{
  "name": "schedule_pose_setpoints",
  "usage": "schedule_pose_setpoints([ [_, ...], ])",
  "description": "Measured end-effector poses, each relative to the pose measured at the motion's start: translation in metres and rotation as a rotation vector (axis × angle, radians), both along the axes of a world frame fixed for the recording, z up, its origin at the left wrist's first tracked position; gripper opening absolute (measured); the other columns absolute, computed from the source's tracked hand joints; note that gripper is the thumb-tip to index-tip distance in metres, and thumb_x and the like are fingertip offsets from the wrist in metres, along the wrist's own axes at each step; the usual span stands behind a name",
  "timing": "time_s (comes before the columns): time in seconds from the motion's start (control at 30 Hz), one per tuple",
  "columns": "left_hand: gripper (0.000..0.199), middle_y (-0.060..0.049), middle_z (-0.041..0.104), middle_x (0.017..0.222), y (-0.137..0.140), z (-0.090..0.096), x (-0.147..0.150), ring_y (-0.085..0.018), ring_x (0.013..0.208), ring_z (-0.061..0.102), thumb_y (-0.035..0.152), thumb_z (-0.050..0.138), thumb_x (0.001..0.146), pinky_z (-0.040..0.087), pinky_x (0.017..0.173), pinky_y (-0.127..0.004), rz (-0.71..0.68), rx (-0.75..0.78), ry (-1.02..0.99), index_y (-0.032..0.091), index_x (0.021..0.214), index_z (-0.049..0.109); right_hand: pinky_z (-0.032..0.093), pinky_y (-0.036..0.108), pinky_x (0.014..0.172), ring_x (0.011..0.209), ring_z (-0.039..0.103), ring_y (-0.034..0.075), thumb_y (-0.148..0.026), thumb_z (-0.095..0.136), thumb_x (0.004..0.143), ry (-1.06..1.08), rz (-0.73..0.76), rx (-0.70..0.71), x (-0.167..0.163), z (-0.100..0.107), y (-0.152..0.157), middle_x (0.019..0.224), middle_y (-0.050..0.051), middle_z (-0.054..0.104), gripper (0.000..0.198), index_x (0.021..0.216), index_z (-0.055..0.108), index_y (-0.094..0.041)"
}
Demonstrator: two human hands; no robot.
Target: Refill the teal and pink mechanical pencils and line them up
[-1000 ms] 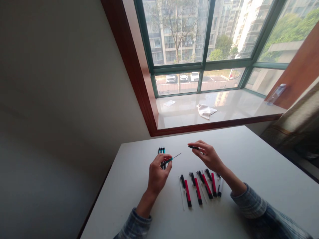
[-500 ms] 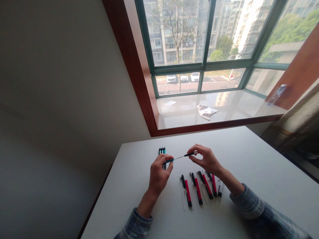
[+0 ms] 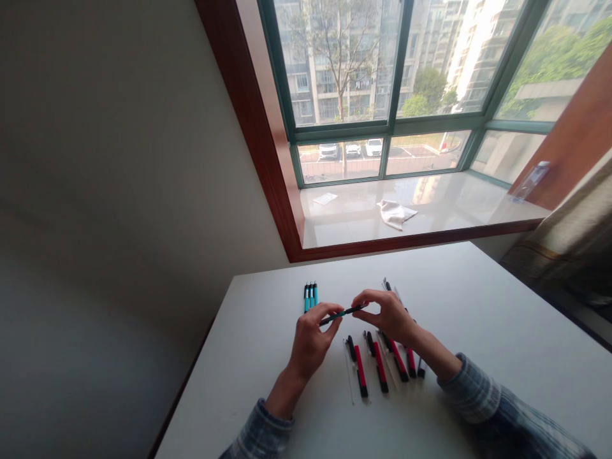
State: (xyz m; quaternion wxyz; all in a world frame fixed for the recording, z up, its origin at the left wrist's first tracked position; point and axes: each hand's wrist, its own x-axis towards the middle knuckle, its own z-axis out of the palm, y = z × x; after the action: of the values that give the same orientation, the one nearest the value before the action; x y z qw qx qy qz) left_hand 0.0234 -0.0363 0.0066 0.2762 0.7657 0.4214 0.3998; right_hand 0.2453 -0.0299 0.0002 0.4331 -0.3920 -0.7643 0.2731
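My left hand (image 3: 306, 344) pinches a teal pen barrel (image 3: 337, 315) with a dark end, held slightly tilted above the table. Close by, my right hand (image 3: 388, 316) grips a black pen part (image 3: 352, 310) between thumb and fingertips. The two pieces are in line and meet or nearly meet; I cannot tell whether they are joined. Behind my left hand lie three teal pens (image 3: 310, 297) side by side. Nearer to me is a row of pen parts: red barrels (image 3: 361, 371), black pieces (image 3: 351, 347) and thin refills (image 3: 349, 376). My right wrist covers some parts.
More black and thin pen parts (image 3: 387, 285) lie past my right hand. The white table (image 3: 229, 382) meets a wall (image 3: 119, 191) on the left. On the windowsill are a crumpled cloth (image 3: 396, 214), a flat paper or packet (image 3: 326, 199) and a clear bottle (image 3: 530, 182).
My hands have come together, the right moving left and down. The thin refill that showed between the two pen pieces is now out of sight. The black part has closed up to the teal barrel.
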Motion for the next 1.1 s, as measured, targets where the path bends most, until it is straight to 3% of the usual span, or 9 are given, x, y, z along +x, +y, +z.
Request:
schedule_pose_setpoints([
  [0.27, 0.02, -0.003, 0.076, 0.103, 0.0005, -0.0056, -0.0004, -0.02, 0.093, 0.071, 0.02, 0.067, 0.091, 0.061, 0.087, -0.039, 0.01, 0.011, 0.014, 0.024, 0.11, 0.072, 0.052, 0.027, 0.064, 0.068, 0.065, 0.016, -0.044, 0.062, 0.099, -0.137, -0.028, -0.096, 0.0023, 0.0043, -0.0016, 0.078, 0.002, 0.074, 0.028, 0.091, 0.074, -0.02],
  [0.43, 0.021, -0.004, 0.076, 0.103, 0.0008, -0.0069, -0.0003, -0.021, 0.092, 0.071, 0.019, 0.067, 0.091, 0.061, 0.086, -0.04, 0.039, 0.027, 0.025, 0.025, 0.11, 0.072, 0.053, 0.03, 0.072, 0.076, 0.065, 0.017, -0.04, 0.067, 0.095, -0.107, -0.025, -0.083, 0.007, 0.0066, -0.0005, 0.087, 0.003, 0.073, 0.028, 0.115, 0.066, -0.02],
  [0.57, 0.021, -0.003, 0.076, 0.103, 0.0011, -0.0079, -0.0006, -0.02, 0.092, 0.071, 0.019, 0.066, 0.091, 0.062, 0.085, -0.038, 0.055, 0.03, 0.035, 0.026, 0.11, 0.071, 0.052, 0.029, 0.068, 0.073, 0.063, 0.016, -0.037, 0.061, 0.098, -0.139, 0.002, -0.073, 0.0091, 0.0068, 0.0004, 0.084, 0.003, 0.071, 0.019, 0.096, 0.068, -0.02],
  [0.7, 0.023, -0.002, 0.076, 0.104, 0.0008, -0.0078, -0.0004, -0.02, 0.092, 0.071, 0.018, 0.067, 0.091, 0.062, 0.085, -0.039, 0.048, 0.03, 0.039, 0.026, 0.111, 0.071, 0.052, 0.029, 0.067, 0.073, 0.062, 0.016, -0.04, 0.064, 0.097, -0.154, 0.002, -0.083, 0.0085, 0.005, 0.0005, 0.086, 0.003, 0.071, 0.022, 0.106, 0.066, -0.02],
  [0.83, 0.022, -0.002, 0.076, 0.103, -0.0001, -0.0068, 0.0, -0.02, 0.092, 0.071, 0.018, 0.066, 0.091, 0.062, 0.085, -0.039, 0.036, 0.024, 0.033, 0.026, 0.112, 0.071, 0.052, 0.029, 0.067, 0.073, 0.062, 0.016, -0.041, 0.059, 0.1, -0.181, 0.003, -0.073, 0.0072, 0.0039, 0.0002, 0.084, 0.003, 0.07, 0.023, 0.093, 0.065, -0.02],
  [1.1, 0.021, -0.003, 0.076, 0.104, -0.0014, -0.0058, 0.0003, -0.021, 0.093, 0.072, 0.02, 0.065, 0.092, 0.063, 0.086, -0.04, 0.01, 0.015, 0.029, 0.025, 0.112, 0.071, 0.051, 0.029, 0.067, 0.074, 0.061, 0.016, -0.044, 0.059, 0.099, -0.205, 0.005, -0.093, 0.0053, 0.0054, -0.0021, 0.086, 0.004, 0.069, 0.026, 0.094, 0.065, -0.019],
])
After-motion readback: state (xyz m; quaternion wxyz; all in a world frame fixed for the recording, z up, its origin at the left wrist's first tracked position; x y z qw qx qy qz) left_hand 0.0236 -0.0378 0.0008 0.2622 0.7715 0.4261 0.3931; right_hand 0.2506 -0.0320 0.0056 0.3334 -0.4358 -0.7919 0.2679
